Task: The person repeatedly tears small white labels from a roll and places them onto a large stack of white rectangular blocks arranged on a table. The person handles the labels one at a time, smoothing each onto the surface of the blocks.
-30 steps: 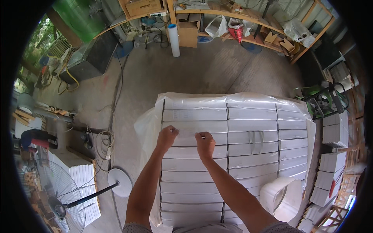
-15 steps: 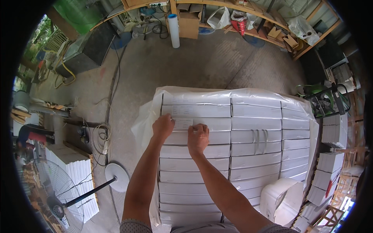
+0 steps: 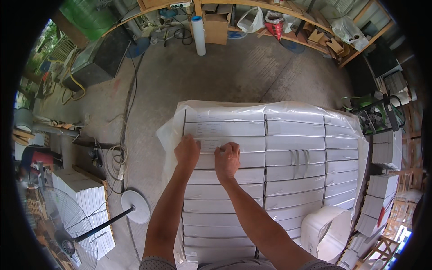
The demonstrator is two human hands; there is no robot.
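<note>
White flat boxes (image 3: 220, 191) lie in rows on a large stack lined with clear plastic film (image 3: 167, 135). On the third box from the far end, in the left column, is a white printed label (image 3: 209, 145). My left hand (image 3: 187, 152) is closed at the label's left end, fingers curled. My right hand (image 3: 227, 161) pinches at its right end; the fingertips of both hands are partly hidden. Another printed label (image 3: 208, 129) sits flat on the box just beyond, and a fainter one shows on the farthest box. Two thin curved strips (image 3: 299, 164) lie on the middle column.
A white plastic tub (image 3: 326, 231) rests on the stack's near right corner. A standing fan (image 3: 67, 243) with a round base (image 3: 135, 207) is at the left, near coiled cable (image 3: 116, 159). More white boxes (image 3: 375, 202) are stacked on the right. A wooden shelf runs along the back.
Both hands have shifted very slightly, the left one turning a little with its fingers lower on the label's end. The boxes and labels look the same.
</note>
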